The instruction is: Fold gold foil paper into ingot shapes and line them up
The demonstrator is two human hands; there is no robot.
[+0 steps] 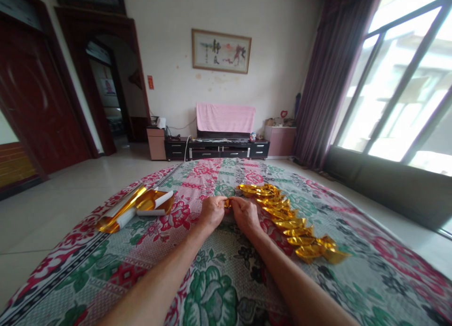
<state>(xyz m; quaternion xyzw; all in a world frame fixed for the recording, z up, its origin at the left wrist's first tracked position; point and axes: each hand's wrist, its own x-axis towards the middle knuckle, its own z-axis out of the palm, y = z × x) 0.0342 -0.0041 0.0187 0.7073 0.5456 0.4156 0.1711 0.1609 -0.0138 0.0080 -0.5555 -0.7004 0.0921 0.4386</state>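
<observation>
Between my two hands is a small piece of gold foil paper (pixel 228 204), mostly hidden by the fingers. My left hand (pixel 213 210) pinches its left end, and my right hand (pixel 246 215) grips the right end. Both are closed, close together over the flower-patterned cloth (pixel 210 293). Just right of my right hand, several folded gold paper ingots (pixel 291 222) lie in a slanting row. Off to the left of my left hand, curled sheets of gold foil paper (pixel 146 201) with white backs rest on the cloth.
Beyond the cloth stands a low black TV cabinet (pixel 226 149), with a pink cloth (pixel 226 117) draped over something on it. A purple curtain (pixel 323 81) and a large window (pixel 406 81) are on the right. A dark red door (pixel 35 95) is at left.
</observation>
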